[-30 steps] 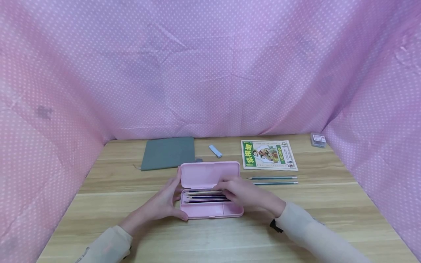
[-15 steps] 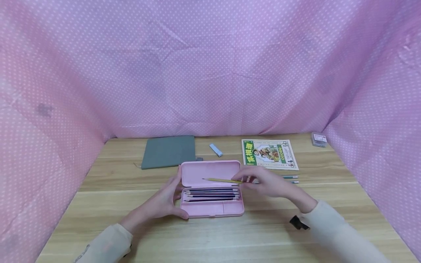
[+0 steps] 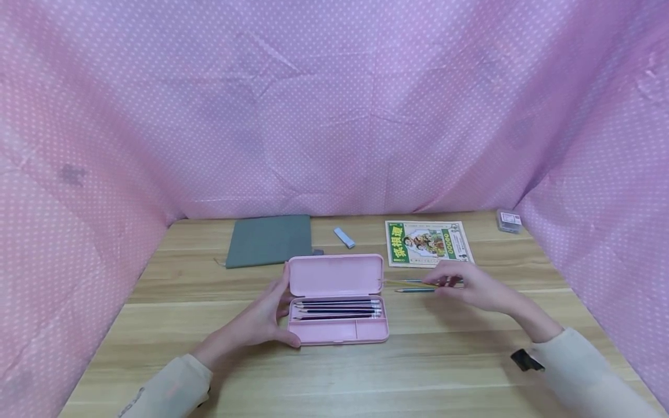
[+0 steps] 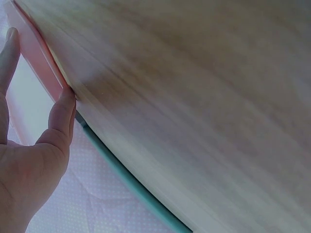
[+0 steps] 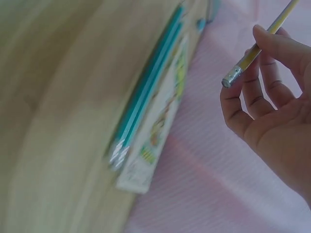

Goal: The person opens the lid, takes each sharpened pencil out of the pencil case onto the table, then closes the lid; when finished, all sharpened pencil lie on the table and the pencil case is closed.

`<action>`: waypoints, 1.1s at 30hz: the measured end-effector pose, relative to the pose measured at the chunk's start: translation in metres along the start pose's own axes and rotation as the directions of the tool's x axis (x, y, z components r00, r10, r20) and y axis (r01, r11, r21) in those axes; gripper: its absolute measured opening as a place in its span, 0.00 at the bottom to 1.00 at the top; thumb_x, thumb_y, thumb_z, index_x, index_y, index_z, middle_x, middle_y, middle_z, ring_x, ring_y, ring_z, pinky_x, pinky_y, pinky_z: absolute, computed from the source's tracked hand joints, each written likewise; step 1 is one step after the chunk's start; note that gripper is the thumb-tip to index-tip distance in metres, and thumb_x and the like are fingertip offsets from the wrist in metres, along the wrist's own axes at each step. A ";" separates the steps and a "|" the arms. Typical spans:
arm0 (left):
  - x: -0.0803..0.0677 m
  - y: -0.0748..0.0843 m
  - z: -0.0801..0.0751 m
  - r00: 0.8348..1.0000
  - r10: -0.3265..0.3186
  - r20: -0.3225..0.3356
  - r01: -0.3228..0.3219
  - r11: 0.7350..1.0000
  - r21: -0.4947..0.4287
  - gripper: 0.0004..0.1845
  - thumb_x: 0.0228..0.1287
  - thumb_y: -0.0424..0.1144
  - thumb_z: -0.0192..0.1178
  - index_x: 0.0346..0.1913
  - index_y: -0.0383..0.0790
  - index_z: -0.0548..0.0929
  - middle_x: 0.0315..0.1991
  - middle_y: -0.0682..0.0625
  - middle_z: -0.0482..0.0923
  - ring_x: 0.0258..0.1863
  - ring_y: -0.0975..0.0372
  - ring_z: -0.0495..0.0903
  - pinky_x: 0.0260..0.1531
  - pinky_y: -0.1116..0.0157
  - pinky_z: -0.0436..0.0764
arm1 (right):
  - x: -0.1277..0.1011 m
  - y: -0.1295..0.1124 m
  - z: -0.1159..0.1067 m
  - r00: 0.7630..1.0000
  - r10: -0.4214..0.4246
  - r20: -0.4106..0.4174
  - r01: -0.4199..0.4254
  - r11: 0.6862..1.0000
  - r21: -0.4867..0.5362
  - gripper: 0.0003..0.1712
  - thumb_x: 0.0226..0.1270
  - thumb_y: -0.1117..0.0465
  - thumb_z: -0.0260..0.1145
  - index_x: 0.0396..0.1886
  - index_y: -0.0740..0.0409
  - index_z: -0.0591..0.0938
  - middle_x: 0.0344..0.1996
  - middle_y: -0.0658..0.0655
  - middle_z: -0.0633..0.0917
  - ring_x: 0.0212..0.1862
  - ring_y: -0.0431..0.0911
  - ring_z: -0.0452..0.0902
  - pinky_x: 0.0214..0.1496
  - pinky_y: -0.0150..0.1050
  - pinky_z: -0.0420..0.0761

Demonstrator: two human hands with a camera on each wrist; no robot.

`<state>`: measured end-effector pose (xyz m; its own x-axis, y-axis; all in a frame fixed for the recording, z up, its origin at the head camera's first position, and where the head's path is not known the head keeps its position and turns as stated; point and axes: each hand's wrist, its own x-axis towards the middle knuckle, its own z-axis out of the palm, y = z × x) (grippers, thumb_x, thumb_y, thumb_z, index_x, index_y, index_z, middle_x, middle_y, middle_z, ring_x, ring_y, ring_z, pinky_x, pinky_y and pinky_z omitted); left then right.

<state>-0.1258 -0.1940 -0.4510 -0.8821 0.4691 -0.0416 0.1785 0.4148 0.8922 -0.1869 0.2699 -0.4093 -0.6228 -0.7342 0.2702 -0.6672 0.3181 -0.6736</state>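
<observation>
An open pink pencil case [image 3: 334, 331] lies mid-table with three dark pencils [image 3: 337, 310] in its tray. My left hand [image 3: 263, 319] grips the case's left end, thumb at the front corner and a finger on the lid; the left wrist view shows that hand [image 4: 39, 65] on the pink case [image 4: 34, 48]. To the right of the case, my right hand [image 3: 452, 284] pinches a yellow pencil [image 3: 405, 283] just above the table. In the right wrist view the right hand [image 5: 262, 43] holds the yellow pencil [image 5: 248, 58] near its metal end. Two green pencils [image 3: 415, 289] lie under it.
A green-bordered booklet [image 3: 427, 244] lies behind the green pencils [image 5: 146, 107], and its edge [image 5: 160, 136] shows beside them. A grey pouch [image 3: 269, 240] and a blue eraser [image 3: 344, 237] lie at the back. A small box [image 3: 507, 220] sits far right. Pink dotted cloth walls three sides.
My right hand lifted the yellow pencil out of the case and carried it right, over the green pencils. The left hand kept its hold on the case.
</observation>
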 end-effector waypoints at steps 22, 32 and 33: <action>-0.002 -0.002 0.000 0.999 -0.036 0.007 0.036 0.999 0.026 0.82 0.36 0.42 0.87 0.81 0.58 0.27 0.76 0.42 0.48 0.67 0.52 0.72 0.63 0.62 0.76 | -0.039 0.047 0.006 1.000 -0.001 0.009 0.004 0.923 -0.386 0.23 0.52 0.77 0.76 0.45 0.51 0.91 0.40 0.46 0.85 0.41 0.39 0.80 0.40 0.38 0.85; -0.001 0.001 0.000 0.999 -0.052 -0.009 0.052 0.998 0.030 0.83 0.35 0.40 0.87 0.81 0.58 0.28 0.73 0.41 0.53 0.66 0.51 0.73 0.62 0.59 0.77 | -0.040 0.046 0.007 0.998 0.067 -0.012 -0.066 0.904 -0.422 0.24 0.53 0.77 0.75 0.46 0.49 0.90 0.41 0.46 0.85 0.44 0.42 0.81 0.43 0.45 0.86; -0.001 0.001 0.000 0.999 -0.047 -0.010 0.048 0.998 0.031 0.83 0.35 0.40 0.87 0.81 0.58 0.28 0.73 0.40 0.53 0.66 0.51 0.73 0.62 0.58 0.77 | -0.040 0.046 0.007 0.997 0.076 -0.014 -0.075 0.903 -0.423 0.24 0.53 0.77 0.75 0.46 0.49 0.90 0.42 0.46 0.86 0.44 0.41 0.81 0.44 0.45 0.86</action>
<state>-0.1250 -0.1939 -0.4496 -0.8940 0.4411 -0.0794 0.1498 0.4610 0.8747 -0.1892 0.3096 -0.4562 -0.6774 -0.6994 0.2280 -0.7288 0.5959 -0.3374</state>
